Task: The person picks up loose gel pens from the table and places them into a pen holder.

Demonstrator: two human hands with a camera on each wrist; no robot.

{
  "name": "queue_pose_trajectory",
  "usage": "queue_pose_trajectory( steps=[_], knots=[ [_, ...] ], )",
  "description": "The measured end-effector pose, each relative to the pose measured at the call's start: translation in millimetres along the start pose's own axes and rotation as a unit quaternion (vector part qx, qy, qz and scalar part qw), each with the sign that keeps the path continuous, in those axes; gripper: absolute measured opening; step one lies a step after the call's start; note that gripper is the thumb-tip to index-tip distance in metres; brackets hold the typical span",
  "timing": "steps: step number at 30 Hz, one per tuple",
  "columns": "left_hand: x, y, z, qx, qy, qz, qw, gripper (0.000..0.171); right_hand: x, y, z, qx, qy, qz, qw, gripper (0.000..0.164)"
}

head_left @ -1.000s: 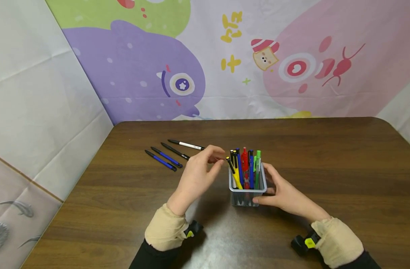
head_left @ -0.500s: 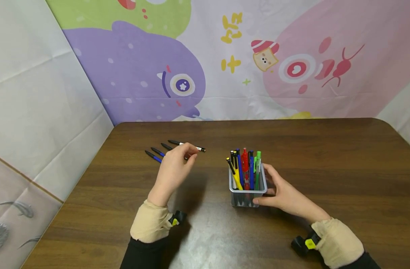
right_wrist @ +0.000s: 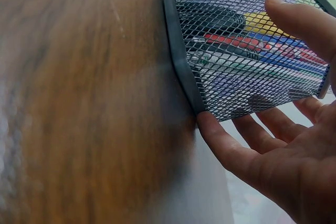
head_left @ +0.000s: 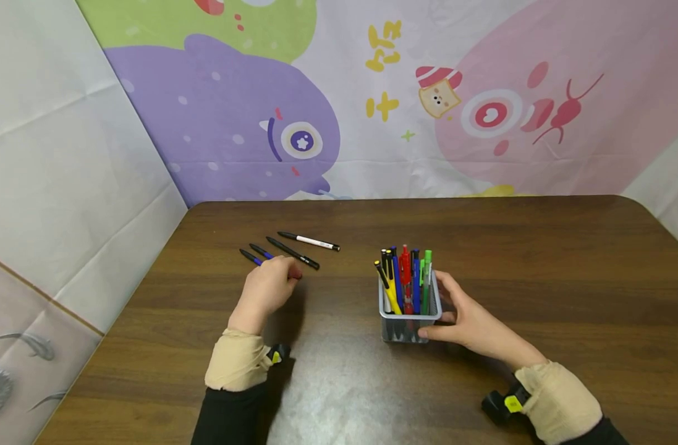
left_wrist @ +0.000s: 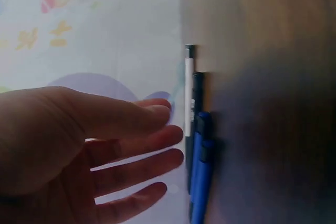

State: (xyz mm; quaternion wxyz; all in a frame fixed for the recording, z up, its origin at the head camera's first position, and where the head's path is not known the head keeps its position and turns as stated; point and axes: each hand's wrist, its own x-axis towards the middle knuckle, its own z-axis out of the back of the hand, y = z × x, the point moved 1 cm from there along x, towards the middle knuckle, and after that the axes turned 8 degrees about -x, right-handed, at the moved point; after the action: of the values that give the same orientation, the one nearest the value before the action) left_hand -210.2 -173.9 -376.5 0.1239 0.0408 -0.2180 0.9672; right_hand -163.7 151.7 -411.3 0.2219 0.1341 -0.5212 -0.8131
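My left hand hovers over two blue pens, hiding their near ends in the head view. Its fingers are relaxed with nothing between them; the left wrist view has the pens just past the fingertips. A black pen and a white-barrelled pen with a black tip lie farther back. My right hand grips the side of a mesh pen holder, thumb in front and fingers round the back. Yellow, blue, red and green pens stand upright or lean inside it.
A brown wooden table bears everything. Behind its far edge hangs a cartoon-printed cloth, and a white cloth hangs on the left. Each wrist carries a small black camera over a beige wrap.
My left hand has moved from beside the pen holder leftward and down to the blue pens, uncovering the white and black pens. The right hand and pen holder have stayed put.
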Motion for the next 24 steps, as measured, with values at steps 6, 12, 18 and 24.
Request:
queue_pose_trajectory(
  steps=[6,12,18,24],
  knots=[
    [1.2,4.4,-5.5,0.028,0.003,0.009,0.9996,0.009,0.2,0.0,0.2,-0.006,-0.003,0.008,1.000,0.087],
    [1.2,5.8,-9.6,0.063,0.032,0.032,0.9970,0.016,0.2,0.2,0.6,-0.007,-0.003,0.013,1.000,0.087],
    [0.4,6.7,-12.4,0.066,0.038,0.031,0.9966,0.017,0.2,0.1,0.7,-0.004,-0.002,0.012,1.000,0.087],
    [-0.4,7.8,-12.8,0.078,0.033,0.044,0.9954,0.021,0.4,-0.1,0.9,-0.001,0.001,0.008,1.000,0.087]
  ],
)
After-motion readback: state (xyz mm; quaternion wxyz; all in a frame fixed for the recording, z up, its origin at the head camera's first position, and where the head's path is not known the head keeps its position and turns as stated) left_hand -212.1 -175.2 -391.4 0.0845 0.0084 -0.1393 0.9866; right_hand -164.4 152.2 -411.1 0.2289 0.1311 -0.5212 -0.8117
